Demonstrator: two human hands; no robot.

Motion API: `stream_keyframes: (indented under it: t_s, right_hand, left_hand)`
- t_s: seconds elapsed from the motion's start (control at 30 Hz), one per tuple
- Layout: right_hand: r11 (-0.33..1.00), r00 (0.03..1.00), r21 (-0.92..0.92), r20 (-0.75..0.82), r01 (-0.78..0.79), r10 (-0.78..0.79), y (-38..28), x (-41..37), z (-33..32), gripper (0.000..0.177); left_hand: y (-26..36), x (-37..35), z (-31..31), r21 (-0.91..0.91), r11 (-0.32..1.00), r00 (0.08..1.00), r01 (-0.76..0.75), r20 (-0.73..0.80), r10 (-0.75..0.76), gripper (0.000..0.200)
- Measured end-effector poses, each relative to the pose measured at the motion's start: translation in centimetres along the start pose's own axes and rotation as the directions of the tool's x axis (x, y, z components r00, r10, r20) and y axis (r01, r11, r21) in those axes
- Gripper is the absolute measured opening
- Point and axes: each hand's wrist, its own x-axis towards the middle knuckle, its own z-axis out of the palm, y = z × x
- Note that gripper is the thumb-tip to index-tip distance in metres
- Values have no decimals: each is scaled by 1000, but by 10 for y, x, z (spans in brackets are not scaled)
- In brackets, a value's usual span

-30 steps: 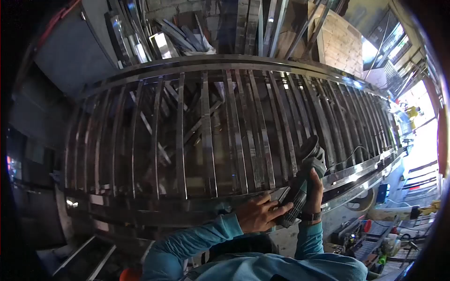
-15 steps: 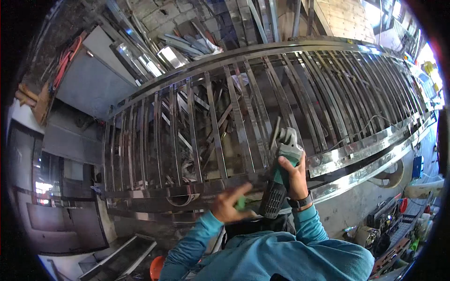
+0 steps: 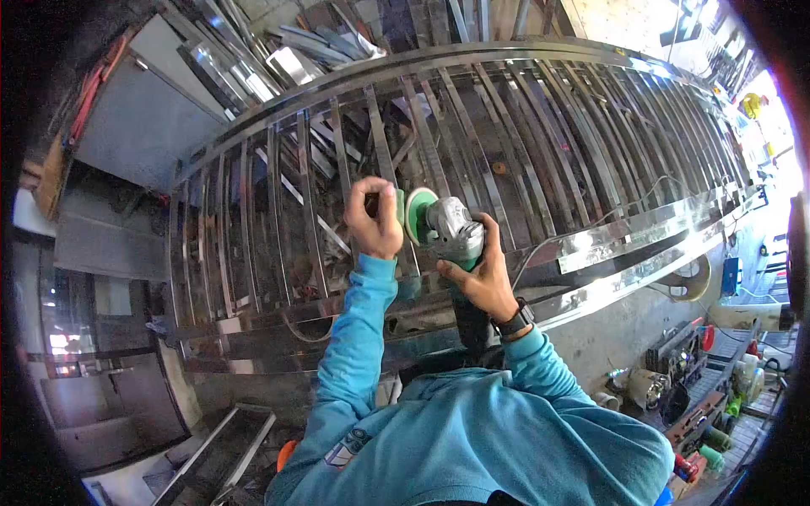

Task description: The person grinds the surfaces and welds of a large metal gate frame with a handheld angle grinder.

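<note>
My right hand (image 3: pixel 488 274) is wrapped around the head end of an angle grinder (image 3: pixel 456 234), thumb across its neck. A round pad with a green face and pale rim (image 3: pixel 419 217) is fitted on the grinder and stands on edge, turned to the left. My left hand (image 3: pixel 375 219) is closed in a pinch on a small green block (image 3: pixel 400 207), partly hidden by the fingers. The block is right up against the pad's face. Both hands are above a shiny metal frame with many slats (image 3: pixel 430 156).
The frame's near rail (image 3: pixel 253 347) runs below my forearms. A cable (image 3: pixel 540 246) trails over the frame to the right. Metal offcuts (image 3: pixel 312 51) lie behind it. Tools and containers (image 3: pixel 675 371) crowd the lower right floor; a rectangular frame (image 3: pixel 215 455) lies lower left.
The grinder has been raised and turned, its pad now facing left. My left hand has moved up and brought the green block to the pad. The view has shifted slightly.
</note>
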Motion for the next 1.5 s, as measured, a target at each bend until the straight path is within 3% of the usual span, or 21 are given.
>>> stream_keyframes:
  t_s: [0.03, 0.1, 0.17, 0.23, 0.3, 0.43, 0.5, 0.53, 0.63, 0.7, 0.77, 0.83, 0.87, 0.9, 0.97, 1.0, 1.37, 1.5]
  right_hand:
    - [1000, 1000, -22, 22, -4, 5, -5, 0, 7, 84]
    - [998, 999, -62, 20, -31, 32, -11, -2, 20, 83]
    - [987, 999, -158, 17, 39, -37, -12, 0, 30, 84]
    - [977, 999, -209, 10, 36, -34, -12, 0, 41, 85]
    - [965, 1000, -260, 5, 31, -31, -16, 4, 49, 85]
    - [952, 998, -303, 24, -46, 56, -20, 14, 62, 84]
    - [947, 997, -315, 29, -60, 73, -13, 26, 72, 83]
    - [961, 997, -265, -24, -72, 68, -5, 27, 75, 83]
    - [990, 986, -99, -144, -99, 84, 9, 44, 68, 82]
    - [985, 966, -28, -207, -167, 158, 18, 59, 50, 80]
    - [926, 928, 249, -169, -285, 331, 2, 76, 34, 75]
    - [903, 895, 290, -224, -315, 385, 6, 91, 14, 77]
    - [891, 881, 316, -242, -324, 407, 11, 99, 2, 78]
    - [876, 891, 334, -173, -347, 419, 8, 108, -5, 77]
    - [919, 879, 247, -297, -308, 374, 26, 122, -23, 70]
    - [887, 861, 339, -292, -313, 415, 6, 130, -14, 66]
    - [910, 862, 242, -309, -338, 402, 28, 186, -24, 71]
    - [888, 855, 266, -270, -375, 442, 33, 206, -14, 62]
  left_hand:
    - [-5, 0, -6, -8, 1000, 1000, 13, -5, -13, 14]
    - [-11, 4, -16, -159, 968, 980, 192, 78, -182, 12]
    - [-21, 11, -26, -160, 977, 989, 143, 53, -137, 13]
    - [-21, 19, -43, -106, 986, 975, 126, 198, -103, 14]
    - [-35, 23, -53, -99, 993, 974, 72, 220, -48, 15]
    - [-46, 29, -69, -115, 986, 907, -122, 390, 158, 13]
    - [-59, 30, -74, -119, 980, 849, -157, 491, 196, 16]
    - [-63, 31, -77, -149, 986, 824, -71, 548, 142, 21]
    - [-49, 47, -85, -173, 983, 866, -59, 482, 136, 25]
    - [-25, 75, -94, -279, 956, 928, -86, 326, 179, 33]
    - [12, 112, -123, -223, 965, 915, -136, 346, 209, 51]
    - [42, 137, -129, -292, 957, 958, -2, 273, 85, 58]
    - [46, 147, -137, -309, 951, 960, -3, 267, 90, 58]
    - [49, 154, -146, -334, 942, 956, -23, 269, 118, 58]
    - [46, 164, -159, -371, 926, 936, -64, 299, 185, 57]
    - [42, 169, -163, -389, 919, 928, -69, 312, 201, 57]
    - [-29, 186, -141, -499, 866, 893, -16, 383, 237, 58]
    - [-52, 191, -137, -502, 865, 887, -8, 395, 238, 59]
